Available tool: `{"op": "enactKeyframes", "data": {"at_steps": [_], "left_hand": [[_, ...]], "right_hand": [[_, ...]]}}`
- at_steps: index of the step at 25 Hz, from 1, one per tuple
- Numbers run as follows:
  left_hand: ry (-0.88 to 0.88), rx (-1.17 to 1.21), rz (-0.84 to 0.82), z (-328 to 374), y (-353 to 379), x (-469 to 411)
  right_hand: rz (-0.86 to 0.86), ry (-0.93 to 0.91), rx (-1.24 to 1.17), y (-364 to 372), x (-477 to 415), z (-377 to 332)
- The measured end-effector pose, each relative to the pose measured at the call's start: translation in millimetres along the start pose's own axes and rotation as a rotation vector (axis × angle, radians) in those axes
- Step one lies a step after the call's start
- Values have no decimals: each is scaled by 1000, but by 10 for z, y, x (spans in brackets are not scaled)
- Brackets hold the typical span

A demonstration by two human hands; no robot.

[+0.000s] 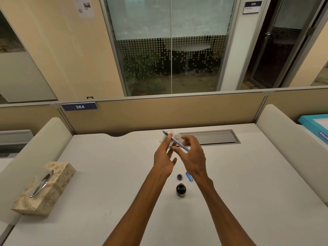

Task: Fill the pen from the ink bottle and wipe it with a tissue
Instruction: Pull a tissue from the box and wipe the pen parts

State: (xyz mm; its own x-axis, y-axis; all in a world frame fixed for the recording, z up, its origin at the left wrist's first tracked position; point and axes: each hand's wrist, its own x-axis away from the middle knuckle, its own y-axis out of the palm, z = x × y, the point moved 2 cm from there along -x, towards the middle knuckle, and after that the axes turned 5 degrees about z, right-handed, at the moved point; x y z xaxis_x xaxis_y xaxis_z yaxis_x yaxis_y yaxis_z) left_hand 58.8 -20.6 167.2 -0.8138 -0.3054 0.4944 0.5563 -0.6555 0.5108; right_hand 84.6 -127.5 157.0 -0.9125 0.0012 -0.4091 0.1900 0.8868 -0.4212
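Both hands were raised over the desk (106, 183): the left hand (164, 158) and right hand (192, 155) pinched the blue pen (174, 140), a tissue (174, 137) bunched behind it. Nearer, the uncapped ink bottle (180, 189) stood beside its cap (179, 177) and the pen cap (189, 176); the tissue box (44, 189) sat far left.

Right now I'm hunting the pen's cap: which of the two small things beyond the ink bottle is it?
The blue cap, lying flat beside the right wrist. The other, the round dark bottle lid, sits left of it, beyond the ink bottle.

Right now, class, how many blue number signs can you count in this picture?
2. One reading 384 on the desk partition at left; one reading 030 high on the wall at upper right.
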Motion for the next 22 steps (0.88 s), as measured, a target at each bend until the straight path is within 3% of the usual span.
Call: {"op": "enactKeyframes", "data": {"at_steps": [3, 11, 15, 22], "left_hand": [[-14, 1, 6, -38, 4, -7], [-13, -13, 34, -39, -19, -5], [-8, -29, 85, -70, -12, -6], [74, -105, 114, -46, -11, -31]], "right_hand": [[106, -143, 72, -2, -4, -2], [41, -65, 35, 56, 37, 56], [102, -176, 154, 49, 17, 7], [180, -213, 228, 38, 37, 6]]}}
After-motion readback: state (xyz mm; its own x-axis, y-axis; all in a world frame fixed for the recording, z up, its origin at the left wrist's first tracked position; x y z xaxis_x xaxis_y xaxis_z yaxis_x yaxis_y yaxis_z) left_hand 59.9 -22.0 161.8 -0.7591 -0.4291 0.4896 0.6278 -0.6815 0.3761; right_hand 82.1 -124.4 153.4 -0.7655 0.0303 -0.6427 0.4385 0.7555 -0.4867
